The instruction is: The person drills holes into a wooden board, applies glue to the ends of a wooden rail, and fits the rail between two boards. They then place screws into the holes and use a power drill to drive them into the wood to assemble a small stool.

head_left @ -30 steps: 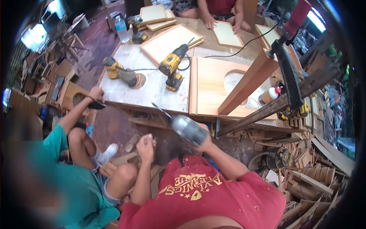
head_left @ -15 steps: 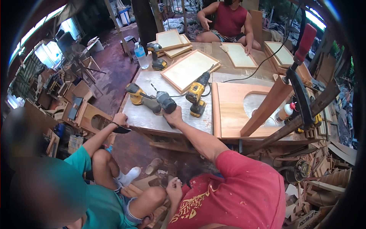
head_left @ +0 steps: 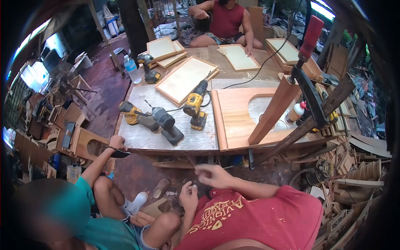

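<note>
R hand (head_left: 212, 175) hangs below the front edge of the table (head_left: 200, 143), at 6 o'clock in view. It's blurred, fingers loosely curled together, nothing seen in them. L hand (head_left: 188, 196) sits at 7 o'clock from R hand, near but apart. Its fingers are curled in toward the thumb; can't tell if they pinch anything. Grey drill (head_left: 166, 125) rests on the table at 11 o'clock from R hand, well apart from both hands. Its battery end is toward the front edge and the bit points to 10 o'clock. Yellow tool (head_left: 132, 114) lies just beside the drill at its 9 o'clock. Yellow drill (head_left: 195, 106) stands at the grey drill's 2 o'clock, near but not touching. Cutout board (head_left: 233, 112) lies flat at 3 o'clock of the yellow drill, w/ a glue bottle (head_left: 295, 112) by its far R side and a black clamp (head_left: 308, 91) over it. Framed panel (head_left: 183, 79) lies at 12 o'clock of the drills, water bottle (head_left: 132, 68) at their 11 o'clock. Co-worker's hand (head_left: 117, 142) touches the table's front L corner, at 9 o'clock from R hand.
</note>
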{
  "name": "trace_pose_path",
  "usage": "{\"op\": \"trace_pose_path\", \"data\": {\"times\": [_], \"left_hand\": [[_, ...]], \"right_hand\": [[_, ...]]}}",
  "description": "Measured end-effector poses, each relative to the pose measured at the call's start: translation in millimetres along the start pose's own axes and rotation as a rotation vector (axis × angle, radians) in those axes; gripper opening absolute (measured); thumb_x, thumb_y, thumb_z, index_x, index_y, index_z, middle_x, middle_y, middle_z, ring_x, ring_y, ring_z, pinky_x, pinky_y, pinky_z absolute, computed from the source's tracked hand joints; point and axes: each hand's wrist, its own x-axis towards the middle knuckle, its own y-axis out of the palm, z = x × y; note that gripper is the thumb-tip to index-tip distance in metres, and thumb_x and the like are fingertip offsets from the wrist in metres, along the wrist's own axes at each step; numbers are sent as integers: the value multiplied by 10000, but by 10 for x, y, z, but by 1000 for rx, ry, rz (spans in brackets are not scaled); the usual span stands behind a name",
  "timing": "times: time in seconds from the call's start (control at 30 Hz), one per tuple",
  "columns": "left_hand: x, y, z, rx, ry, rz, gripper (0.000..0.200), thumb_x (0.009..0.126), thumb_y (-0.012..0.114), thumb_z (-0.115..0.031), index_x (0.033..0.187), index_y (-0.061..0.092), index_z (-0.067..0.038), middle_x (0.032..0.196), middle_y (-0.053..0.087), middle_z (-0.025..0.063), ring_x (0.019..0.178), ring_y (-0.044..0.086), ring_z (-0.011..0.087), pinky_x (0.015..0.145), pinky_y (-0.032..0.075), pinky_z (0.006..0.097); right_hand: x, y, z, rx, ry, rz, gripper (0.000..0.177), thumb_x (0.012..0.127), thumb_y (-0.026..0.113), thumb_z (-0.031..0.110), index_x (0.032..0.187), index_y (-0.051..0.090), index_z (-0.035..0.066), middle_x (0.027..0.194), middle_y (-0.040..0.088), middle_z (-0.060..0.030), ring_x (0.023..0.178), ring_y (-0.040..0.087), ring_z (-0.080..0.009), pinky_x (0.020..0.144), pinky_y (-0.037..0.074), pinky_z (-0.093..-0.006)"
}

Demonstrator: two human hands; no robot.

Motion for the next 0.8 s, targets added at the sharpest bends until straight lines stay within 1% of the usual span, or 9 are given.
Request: {"op": "trace_pose_path", "data": {"times": [0.13, 0.2, 0.27, 0.3, 0.37, 0.4, 0.5, 0.6, 0.8], "left_hand": [[205, 266, -276, -5, 53, 132, 365, 947, 675, -83, 1269, 563, 49, 908, 671, 54, 806, 624, 87, 713, 506, 230], [254, 487, -622, -58, 121, 213, 417, 943, 678, -85, 1311, 533, 46, 964, 670, 68, 847, 632, 101, 751, 515, 241], [256, 764, -996, -150, 214, 288, 473, 932, 685, -83, 1355, 509, 34, 1037, 676, 88, 886, 646, 123, 789, 534, 270], [274, 905, -1066, -149, 322, 345, 576, 906, 717, -125, 1401, 469, 33, 1088, 671, 122, 944, 655, 171, 861, 536, 316], [198, 1196, -1420, -126, 563, 418, 763, 837, 772, -290, 1413, 428, 71, 1176, 644, 188, 1086, 640, 279, 987, 497, 398], [100, 1327, -1624, -91, 618, 452, 843, 803, 791, -306, 1433, 389, 86, 1241, 613, 210, 1146, 613, 308, 1034, 467, 415], [-136, 1821, -1988, 17, 928, 467, 970, 784, 810, -292, 1504, 276, 80, 1387, 500, 242, 1280, 524, 340, 1105, 403, 446], [-354, 2336, -2258, 70, 962, 344, 939, 760, 813, -167, 1496, 282, 74, 1393, 461, 242, 1275, 506, 359, 1072, 422, 449], [-405, 2932, -2344, -53, 813, 178, 646, 868, 667, -37, 1449, 402, 67, 1334, 545, 247, 1231, 574, 351, 1040, 448, 407]], "right_hand": [[-937, -1037, 1008, 174, 180, 271, 494, 912, 741, 114, 1367, 585, 6, 1181, 715, -149, 989, 714, -189, 892, 572, -330], [-1316, -1618, 1544, 267, -73, 204, 544, 857, 781, 83, 1347, 582, -46, 1070, 736, -192, 953, 728, -231, 817, 591, -329], [-1495, -2031, 1833, 125, -647, -232, 281, 926, 669, 115, 1131, 657, -77, 813, 712, -200, 647, 701, -288, 529, 571, -371], [-1583, -2178, 1958, 227, -743, -549, 232, 948, 615, 135, 1089, 637, -46, 775, 685, -127, 711, 662, -227, 647, 584, -383], [-1522, -2832, 2071, 356, -1038, -492, 400, 1025, 432, 253, 1261, 545, -51, 967, 621, -111, 928, 606, -221, 900, 523, -441], [-1214, -2901, 2176, 185, -1058, -1011, 433, 1024, 423, 239, 1325, 519, -58, 1211, 615, -186, 1071, 633, -281, 980, 515, -460], [-380, -2938, 2736, -284, -904, -958, 491, 1008, 530, 346, 1317, 510, -36, 1195, 599, -187, 1039, 641, -266, 896, 542, -399], [-243, -2862, 3152, -61, -676, -658, 518, 966, 640, 336, 1260, 484, -61, 1071, 560, -162, 816, 595, -184, 697, 501, -304], [58, -3225, 3235, 147, -623, -448, 356, 987, 658, 315, 722, 554, 101, 530, 480, 20, 398, 428, -84, 363, 330, -282]]}}
